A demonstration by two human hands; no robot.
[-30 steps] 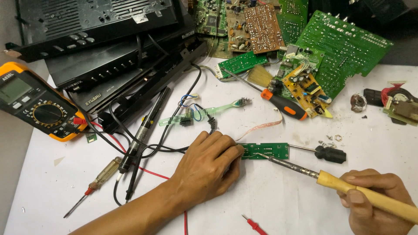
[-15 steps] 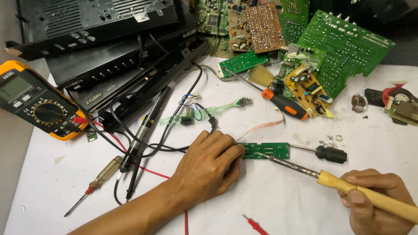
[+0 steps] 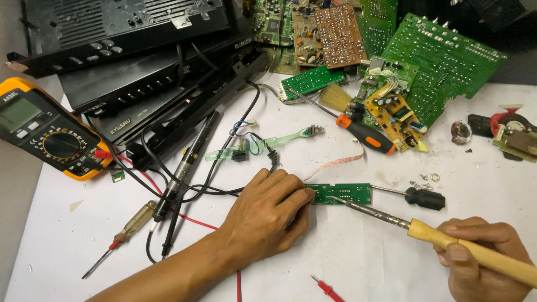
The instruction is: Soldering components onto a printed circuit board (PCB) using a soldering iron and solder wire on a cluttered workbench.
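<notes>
Centrally, a small green circuit board (image 3: 341,193) lies flat on the white bench (image 3: 347,263). The left hand (image 3: 268,215) rests palm down, its curled fingers pressing the board's left end. The right hand (image 3: 481,257) is closed around the yellow wooden handle of a soldering iron (image 3: 425,229), whose metal tip touches the board's lower edge.

Just right of the board lies a short black-handled screwdriver (image 3: 417,197), its shaft pointing at the board's right end; a few loose screws (image 3: 425,180) sit just above it. An orange-and-black screwdriver (image 3: 358,131) and a clear green toothbrush (image 3: 263,144) lie farther up the bench. Black leads and a probe (image 3: 187,165) cross the bench beside the left hand. A yellow multimeter (image 3: 47,137) sits at the far left, with a clear-handled screwdriver (image 3: 120,235) below it. Stacked black device casings (image 3: 145,61) and several larger green and brown circuit boards (image 3: 425,61) crowd the top.

The left hand hides the small board's left end. The iron's handle runs out of frame at right, and the left forearm is cut off at the lower edge. A red probe tip (image 3: 327,289) shows only partly at the bottom.
</notes>
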